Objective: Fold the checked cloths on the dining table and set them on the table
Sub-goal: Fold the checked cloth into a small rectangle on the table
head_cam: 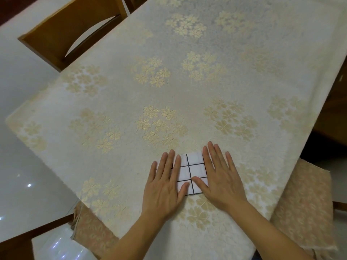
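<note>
Cloth (191, 173) folded small, lying on table (187, 91) between your hands. Left hand (165, 182) and right hand (219, 177) flat, fingers spread, pressing its edges. No other cloths visible; fold looks nearly done.

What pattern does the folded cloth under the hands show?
White cloth with thin dark grid lines, head view.

Rectangular dining table (187, 87) wore a cream tablecloth with gold flower clusters. A small folded white cloth with black grid lines (192, 172) lay flat near its near edge.
</note>
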`<state>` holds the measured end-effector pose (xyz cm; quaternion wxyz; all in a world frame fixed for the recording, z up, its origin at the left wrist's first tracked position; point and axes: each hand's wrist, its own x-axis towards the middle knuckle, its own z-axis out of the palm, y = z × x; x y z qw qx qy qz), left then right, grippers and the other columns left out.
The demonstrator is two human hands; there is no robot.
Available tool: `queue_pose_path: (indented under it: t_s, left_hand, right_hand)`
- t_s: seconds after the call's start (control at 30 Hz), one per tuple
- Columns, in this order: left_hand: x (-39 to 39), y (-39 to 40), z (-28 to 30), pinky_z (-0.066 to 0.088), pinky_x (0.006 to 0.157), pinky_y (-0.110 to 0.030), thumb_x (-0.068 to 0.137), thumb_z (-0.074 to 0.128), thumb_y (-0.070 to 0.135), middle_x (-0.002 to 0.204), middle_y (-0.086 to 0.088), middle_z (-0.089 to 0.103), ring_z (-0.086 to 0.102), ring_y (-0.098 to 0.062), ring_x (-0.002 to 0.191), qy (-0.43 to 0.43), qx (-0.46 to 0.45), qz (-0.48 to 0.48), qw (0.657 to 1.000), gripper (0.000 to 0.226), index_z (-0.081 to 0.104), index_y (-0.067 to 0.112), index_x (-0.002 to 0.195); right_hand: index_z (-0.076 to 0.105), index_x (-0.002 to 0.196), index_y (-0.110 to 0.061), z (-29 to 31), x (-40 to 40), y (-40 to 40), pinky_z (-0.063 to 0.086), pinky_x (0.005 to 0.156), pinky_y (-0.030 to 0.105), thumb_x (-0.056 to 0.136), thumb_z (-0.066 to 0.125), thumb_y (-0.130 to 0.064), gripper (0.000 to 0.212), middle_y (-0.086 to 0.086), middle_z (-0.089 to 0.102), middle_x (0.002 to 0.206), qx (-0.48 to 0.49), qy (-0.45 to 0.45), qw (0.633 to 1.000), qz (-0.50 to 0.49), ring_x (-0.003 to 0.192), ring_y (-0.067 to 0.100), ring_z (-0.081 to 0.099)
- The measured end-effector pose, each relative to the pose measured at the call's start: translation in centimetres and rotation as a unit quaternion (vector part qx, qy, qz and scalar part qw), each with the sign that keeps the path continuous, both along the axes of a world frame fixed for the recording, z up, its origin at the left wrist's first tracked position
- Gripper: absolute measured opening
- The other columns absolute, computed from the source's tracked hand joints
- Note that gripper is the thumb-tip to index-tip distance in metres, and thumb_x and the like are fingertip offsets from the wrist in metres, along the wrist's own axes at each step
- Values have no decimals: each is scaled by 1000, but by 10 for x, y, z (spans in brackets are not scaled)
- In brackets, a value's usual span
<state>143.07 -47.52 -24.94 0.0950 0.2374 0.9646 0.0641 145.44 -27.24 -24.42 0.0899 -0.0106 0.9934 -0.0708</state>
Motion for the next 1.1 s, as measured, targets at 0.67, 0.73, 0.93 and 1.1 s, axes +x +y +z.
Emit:
queue_pose_path:
  t_s: [0.67, 0.73, 0.93, 1.1]
  left_hand:
    - [0, -15, 59, 49, 84, -42, 97, 54, 31, 116, -8, 59, 56, -28, 102, -70, 150, 377, 911, 30, 60, 12, 119]
    - [2, -13, 60, 51, 80, -43, 96, 54, 33, 108, -5, 58, 57, -25, 91, -95, 165, 401, 896, 26, 59, 13, 112]
    - [4, 1, 59, 53, 81, -42, 94, 59, 41, 104, -2, 61, 59, -23, 92, -123, 177, 442, 871, 32, 57, 14, 110]
    - [4, 16, 59, 50, 86, -39, 95, 58, 41, 114, -4, 57, 56, -24, 103, -150, 143, 458, 864, 34, 57, 13, 115]
  right_hand:
    - [62, 115, -13, 56, 15, 9, 51, 72, 38, 95, 60, -30, 26, 6, 62, 104, -120, 32, 969, -211, 92, 27, 60]
    - [61, 111, -15, 57, 12, 4, 48, 70, 34, 98, 55, -34, 24, 3, 61, 103, -128, 7, 963, -236, 91, 23, 58]
    - [55, 104, -18, 51, 1, -9, 46, 68, 32, 97, 56, -39, 22, 0, 59, 98, -162, -40, 919, -358, 87, 21, 56]
    - [54, 95, -18, 45, -7, -13, 40, 64, 31, 94, 61, -36, 20, -1, 58, 89, -206, -81, 875, -430, 85, 23, 56]
